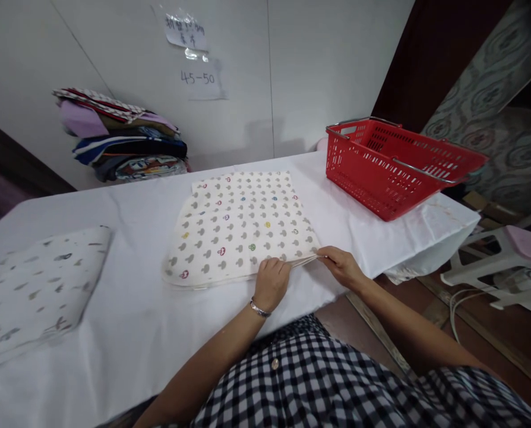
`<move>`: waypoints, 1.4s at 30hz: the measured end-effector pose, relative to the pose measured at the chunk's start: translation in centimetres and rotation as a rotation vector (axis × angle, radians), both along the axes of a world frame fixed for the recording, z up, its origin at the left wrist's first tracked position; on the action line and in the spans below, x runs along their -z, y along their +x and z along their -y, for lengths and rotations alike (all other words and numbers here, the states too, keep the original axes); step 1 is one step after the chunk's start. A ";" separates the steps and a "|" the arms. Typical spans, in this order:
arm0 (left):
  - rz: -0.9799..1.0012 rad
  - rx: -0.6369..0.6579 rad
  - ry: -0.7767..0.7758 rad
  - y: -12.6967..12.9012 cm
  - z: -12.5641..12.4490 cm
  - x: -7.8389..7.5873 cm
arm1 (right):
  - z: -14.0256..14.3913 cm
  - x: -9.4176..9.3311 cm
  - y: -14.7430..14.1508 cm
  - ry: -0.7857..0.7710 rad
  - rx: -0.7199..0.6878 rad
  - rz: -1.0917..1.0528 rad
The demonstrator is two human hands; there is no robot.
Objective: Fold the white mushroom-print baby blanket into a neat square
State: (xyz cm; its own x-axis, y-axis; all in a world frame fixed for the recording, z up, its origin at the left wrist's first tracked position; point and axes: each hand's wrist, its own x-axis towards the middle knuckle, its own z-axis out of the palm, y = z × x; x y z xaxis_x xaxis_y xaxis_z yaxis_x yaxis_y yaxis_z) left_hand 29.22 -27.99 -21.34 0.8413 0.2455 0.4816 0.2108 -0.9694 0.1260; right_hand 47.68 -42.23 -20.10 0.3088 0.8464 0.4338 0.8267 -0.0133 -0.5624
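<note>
white-clothed table [136, 333] held a folded cream mushroom-print cloth [239, 229] at centre. our left hand [271, 283] pressed its near edge; right hand [342, 266] pinched the corner layers. we judged they might slip askew.

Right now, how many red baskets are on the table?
1. The red basket sits at the table's far right corner, beyond the mushroom-print cloth both hands pinch. None other shows.
</note>
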 end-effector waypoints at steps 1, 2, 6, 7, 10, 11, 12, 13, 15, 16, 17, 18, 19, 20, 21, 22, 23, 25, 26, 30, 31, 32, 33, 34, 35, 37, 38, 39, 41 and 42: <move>-0.011 -0.001 -0.003 -0.2 0.0 0.0 | 0.1 0.1 0.0 -0.006 0.004 -0.001; -0.021 0.002 -0.005 -0.3 0.1 0.0 | 0.3 0.3 0.1 -0.011 0.008 -0.004; -0.046 0.025 -0.010 -0.5 0.0 0.3 | 0.8 1.0 0.2 -0.029 0.010 -0.012; -0.055 0.030 -0.009 -0.5 0.0 0.3 | 0.9 1.2 0.3 -0.036 0.013 -0.006; -0.090 0.051 -0.021 -0.4 -0.3 0.5 | 1.0 1.6 0.4 -0.052 0.015 0.009; -0.096 0.053 -0.033 -0.4 -0.4 0.5 | 1.1 1.7 0.4 -0.054 0.012 0.004; -0.098 0.051 -0.048 -0.4 -0.5 0.5 | 1.1 1.9 0.4 -0.055 0.009 -0.006; -0.098 0.046 -0.062 -0.4 -0.6 0.5 | 1.2 2.0 0.4 -0.056 0.007 -0.019; -0.102 0.033 -0.076 -0.3 -0.8 0.5 | 1.2 2.1 0.5 -0.059 0.001 -0.039; -0.109 0.028 -0.075 -0.3 -1.0 0.5 | 1.3 2.2 0.5 -0.061 -0.002 -0.044; -0.119 0.024 -0.069 -0.2 -1.1 0.4 | 1.3 2.3 0.5 -0.062 -0.004 -0.047; -0.132 0.022 -0.062 -0.1 -1.2 0.4 | 1.4 2.4 0.6 -0.065 -0.005 -0.049; -0.148 0.020 -0.053 0.1 -1.3 0.3 | 1.4 2.5 0.6 -0.068 -0.007 -0.048; -0.164 0.020 -0.043 0.2 -1.5 0.3 | 1.4 2.5 0.6 -0.072 -0.009 -0.046; -0.180 0.023 -0.032 0.4 -1.6 0.2 | 1.5 2.6 0.6 -0.078 -0.012 -0.042; -0.195 0.028 -0.020 0.6 -1.7 0.1 | 1.5 2.7 0.6 -0.085 -0.016 -0.039; -0.209 0.038 -0.007 0.8 -1.8 0.0 | 1.5 2.7 0.7 -0.092 -0.018 -0.036; -0.234 0.071 0.019 1.2 -1.9 -0.1 | 1.6 2.9 0.7 -0.103 -0.023 -0.031; -0.246 0.093 0.034 1.3 -1.9 -0.2 | 1.6 3.0 0.7 -0.106 -0.025 -0.029; -0.232 0.132 0.080 1.2 -1.9 -0.6 | 1.7 3.5 0.8 -0.127 -0.039 -0.015; -0.215 0.130 0.084 1.0 -1.8 -0.6 | 1.7 3.7 0.9 -0.131 -0.041 -0.012; -0.202 0.132 0.085 0.8 -1.7 -0.7 | 1.7 3.8 0.9 -0.133 -0.044 -0.008; -0.195 0.141 0.085 0.6 -1.7 -0.7 | 1.8 3.9 0.9 -0.135 -0.048 -0.001; -0.196 0.157 0.085 0.4 -1.6 -0.7 | 1.8 3.9 0.9 -0.134 -0.049 0.009; -0.201 0.174 0.085 0.2 -1.6 -0.6 | 1.8 3.9 0.9 -0.133 -0.050 0.022; -0.206 0.200 0.085 -0.1 -1.6 -0.3 | 1.8 4.0 0.8 -0.133 -0.053 0.055; -0.204 0.205 0.084 -0.2 -1.6 -0.1 | 1.8 3.9 0.8 -0.134 -0.054 0.073; -0.200 0.209 0.082 -0.2 -1.6 0.0 | 1.8 3.9 0.7 -0.135 -0.055 0.090; -0.194 0.223 0.079 -0.3 -1.7 0.3 | 1.8 3.8 0.6 -0.140 -0.053 0.119; -0.196 0.232 0.080 -0.3 -1.8 0.4 | 1.8 3.8 0.6 -0.142 -0.050 0.131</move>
State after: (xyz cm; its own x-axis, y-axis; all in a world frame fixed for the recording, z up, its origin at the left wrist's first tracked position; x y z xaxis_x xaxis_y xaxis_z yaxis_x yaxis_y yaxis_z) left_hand 28.90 -26.20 -21.72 0.9491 0.0037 0.3149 -0.0047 -0.9996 0.0261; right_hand 48.28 -44.02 -23.88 0.2135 0.9150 0.3424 0.8943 -0.0420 -0.4455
